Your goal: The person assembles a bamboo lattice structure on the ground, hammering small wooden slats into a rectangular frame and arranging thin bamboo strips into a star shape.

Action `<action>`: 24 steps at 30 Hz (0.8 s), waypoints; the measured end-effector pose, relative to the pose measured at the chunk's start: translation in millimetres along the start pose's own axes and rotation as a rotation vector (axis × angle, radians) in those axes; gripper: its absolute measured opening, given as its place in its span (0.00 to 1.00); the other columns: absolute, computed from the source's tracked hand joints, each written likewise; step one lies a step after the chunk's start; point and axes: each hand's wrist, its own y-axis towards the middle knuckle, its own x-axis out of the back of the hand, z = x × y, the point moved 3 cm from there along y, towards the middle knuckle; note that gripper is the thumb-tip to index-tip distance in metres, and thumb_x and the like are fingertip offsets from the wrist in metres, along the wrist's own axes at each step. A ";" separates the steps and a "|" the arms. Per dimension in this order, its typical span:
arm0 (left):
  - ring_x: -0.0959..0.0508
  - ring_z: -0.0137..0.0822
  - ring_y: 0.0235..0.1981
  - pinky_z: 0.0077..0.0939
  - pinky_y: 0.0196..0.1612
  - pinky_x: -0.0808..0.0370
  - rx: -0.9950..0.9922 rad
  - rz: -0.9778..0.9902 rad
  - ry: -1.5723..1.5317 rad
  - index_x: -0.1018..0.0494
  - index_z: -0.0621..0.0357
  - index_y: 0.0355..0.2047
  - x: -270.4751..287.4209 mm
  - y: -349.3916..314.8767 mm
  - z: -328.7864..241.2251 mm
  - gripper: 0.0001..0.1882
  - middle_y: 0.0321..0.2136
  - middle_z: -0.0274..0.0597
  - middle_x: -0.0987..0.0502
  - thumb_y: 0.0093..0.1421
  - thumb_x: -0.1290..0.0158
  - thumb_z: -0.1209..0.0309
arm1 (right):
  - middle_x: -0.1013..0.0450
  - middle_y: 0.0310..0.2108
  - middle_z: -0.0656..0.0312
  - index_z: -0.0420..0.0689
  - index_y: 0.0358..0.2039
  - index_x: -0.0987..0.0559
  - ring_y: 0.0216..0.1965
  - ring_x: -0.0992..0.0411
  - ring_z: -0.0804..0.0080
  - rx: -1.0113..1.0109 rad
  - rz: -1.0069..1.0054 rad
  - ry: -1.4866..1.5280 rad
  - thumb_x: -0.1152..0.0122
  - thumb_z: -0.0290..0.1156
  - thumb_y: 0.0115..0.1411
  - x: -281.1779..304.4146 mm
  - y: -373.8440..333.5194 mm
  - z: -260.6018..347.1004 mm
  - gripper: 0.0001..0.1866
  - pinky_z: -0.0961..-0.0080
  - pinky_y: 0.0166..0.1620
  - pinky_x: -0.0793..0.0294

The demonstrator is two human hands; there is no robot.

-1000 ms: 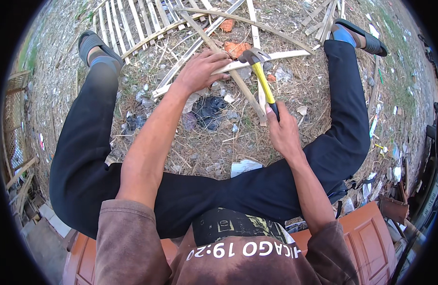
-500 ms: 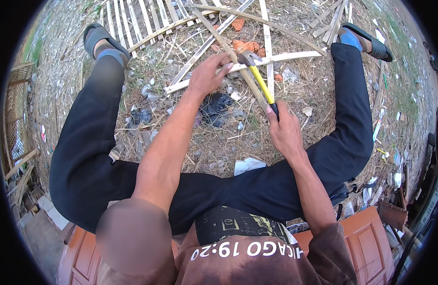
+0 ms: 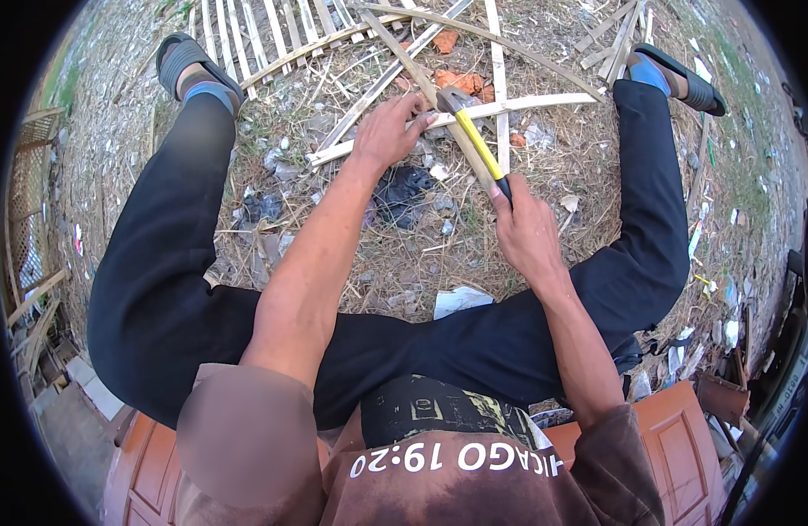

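Fingers of the right hand (image 3: 528, 230) wrapped round the hammer (image 3: 478, 145), at 1 o'clock from view centre; fingers of the left hand (image 3: 388, 133) curled near where a pale slat (image 3: 553, 103) and a browner slat (image 3: 469, 156) cross, cannot tell whether gripping. Judgement: hold wood steady, left fingertips clear, any blow short and square. Yellow handle, dull metal head. Slats thin, flat. Crumpled black plastic (image 3: 402, 197) toward 12, on dry grass (image 3: 395, 272).

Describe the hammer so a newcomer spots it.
Between the two black trouser legs lie crossed wooden slats. The right hand holds the hammer over them. Its bright yellow shaft sets it apart from those pale slats.
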 end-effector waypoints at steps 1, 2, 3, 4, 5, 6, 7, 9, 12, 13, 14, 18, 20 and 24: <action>0.22 0.45 0.41 0.41 0.41 0.27 0.021 0.018 0.002 0.27 0.53 0.41 -0.3 -1.7 1.8 0.20 0.36 0.43 0.22 0.63 0.47 0.49 | 0.29 0.18 0.43 0.40 0.38 0.32 0.21 0.28 0.39 0.010 -0.010 0.020 0.50 0.34 0.69 6.8 -0.3 7.4 0.10 0.46 0.25 0.34; 0.22 0.46 0.41 0.42 0.41 0.27 0.028 0.020 0.000 0.28 0.53 0.41 -0.6 -2.5 2.8 0.20 0.37 0.44 0.22 0.64 0.48 0.49 | 0.29 0.17 0.43 0.40 0.38 0.32 0.21 0.28 0.40 0.019 -0.021 0.040 0.50 0.34 0.69 13.5 -0.6 14.8 0.10 0.46 0.24 0.34; 0.22 0.47 0.42 0.43 0.41 0.27 0.037 0.024 -0.001 0.28 0.53 0.41 0.3 -3.8 2.7 0.20 0.37 0.44 0.21 0.64 0.49 0.49 | 0.29 0.17 0.43 0.40 0.38 0.32 0.20 0.28 0.40 0.037 -0.036 0.098 0.50 0.34 0.69 19.0 -1.7 22.9 0.10 0.46 0.24 0.35; 0.22 0.48 0.42 0.44 0.41 0.27 0.045 0.029 -0.002 0.29 0.53 0.41 0.3 -4.9 4.3 0.21 0.38 0.45 0.21 0.65 0.50 0.48 | 0.29 0.17 0.43 0.40 0.39 0.33 0.20 0.28 0.39 0.053 -0.053 0.156 0.50 0.34 0.69 23.8 -2.7 31.3 0.10 0.46 0.23 0.35; 0.21 0.49 0.42 0.45 0.41 0.27 0.066 0.051 0.009 0.29 0.53 0.41 0.6 -5.5 7.1 0.20 0.38 0.46 0.21 0.65 0.50 0.48 | 0.29 0.17 0.43 0.40 0.39 0.33 0.20 0.29 0.39 0.069 -0.069 0.215 0.50 0.34 0.69 24.4 -3.6 35.3 0.10 0.46 0.23 0.35; 0.21 0.49 0.43 0.46 0.41 0.27 0.079 0.076 0.013 0.30 0.53 0.41 -0.9 -3.1 6.9 0.20 0.39 0.47 0.21 0.65 0.51 0.49 | 0.30 0.16 0.43 0.39 0.38 0.33 0.19 0.29 0.39 0.083 -0.083 0.221 0.50 0.34 0.69 19.9 -3.8 29.9 0.10 0.47 0.22 0.35; 0.21 0.50 0.43 0.47 0.41 0.27 0.087 0.098 0.017 0.30 0.53 0.40 -1.4 -0.2 3.9 0.20 0.39 0.48 0.21 0.66 0.52 0.49 | 0.30 0.16 0.43 0.39 0.37 0.33 0.19 0.29 0.39 0.070 -0.048 0.115 0.51 0.34 0.69 11.8 -2.7 17.8 0.10 0.47 0.22 0.35; 0.22 0.53 0.40 0.49 0.40 0.28 0.105 0.137 0.015 0.30 0.54 0.39 -0.6 0.8 -1.1 0.19 0.36 0.50 0.21 0.66 0.52 0.50 | 0.30 0.15 0.44 0.39 0.36 0.34 0.19 0.29 0.39 0.050 0.022 -0.095 0.51 0.34 0.69 -4.7 1.8 -2.4 0.11 0.47 0.22 0.35; 0.22 0.55 0.38 0.51 0.39 0.29 0.131 0.167 0.030 0.30 0.55 0.39 7.1 -2.0 -9.6 0.19 0.32 0.53 0.21 0.67 0.53 0.50 | 0.31 0.14 0.44 0.39 0.36 0.35 0.18 0.29 0.39 0.074 -0.029 -0.050 0.50 0.35 0.69 2.0 3.0 1.3 0.12 0.47 0.21 0.35; 0.22 0.55 0.38 0.51 0.39 0.28 0.125 0.157 0.041 0.29 0.54 0.39 5.9 -4.6 -6.5 0.19 0.31 0.52 0.21 0.67 0.53 0.50 | 0.31 0.13 0.44 0.39 0.35 0.35 0.18 0.29 0.39 0.067 -0.031 -0.014 0.50 0.35 0.69 6.8 1.4 9.2 0.12 0.47 0.21 0.35; 0.22 0.55 0.37 0.51 0.39 0.28 0.119 0.148 0.052 0.29 0.54 0.39 4.9 -5.2 -2.7 0.20 0.31 0.52 0.21 0.66 0.53 0.50 | 0.32 0.13 0.44 0.40 0.35 0.35 0.17 0.30 0.39 0.089 -0.063 0.048 0.49 0.36 0.69 9.4 -0.6 15.0 0.12 0.47 0.21 0.35; 0.22 0.54 0.39 0.51 0.40 0.28 0.096 0.180 0.020 0.26 0.51 0.41 8.4 -3.2 -9.5 0.18 0.33 0.51 0.21 0.67 0.54 0.51 | 0.32 0.13 0.44 0.40 0.36 0.35 0.17 0.30 0.38 0.120 -0.120 0.030 0.49 0.35 0.68 -4.9 2.8 -1.2 0.12 0.47 0.20 0.36; 0.22 0.53 0.41 0.50 0.41 0.28 0.068 0.174 0.017 0.24 0.46 0.46 3.1 3.0 -8.3 0.17 0.35 0.49 0.21 0.68 0.54 0.53 | 0.32 0.13 0.44 0.40 0.36 0.35 0.17 0.30 0.38 0.081 -0.073 -0.037 0.48 0.34 0.68 -3.1 4.7 -11.7 0.11 0.47 0.20 0.35; 0.22 0.54 0.41 0.49 0.41 0.28 0.020 0.101 -0.025 0.25 0.48 0.47 2.8 -3.6 -3.4 0.17 0.35 0.50 0.21 0.68 0.55 0.54 | 0.32 0.13 0.45 0.40 0.36 0.35 0.17 0.29 0.40 0.149 -0.126 0.097 0.48 0.34 0.68 16.5 0.0 20.4 0.10 0.48 0.20 0.35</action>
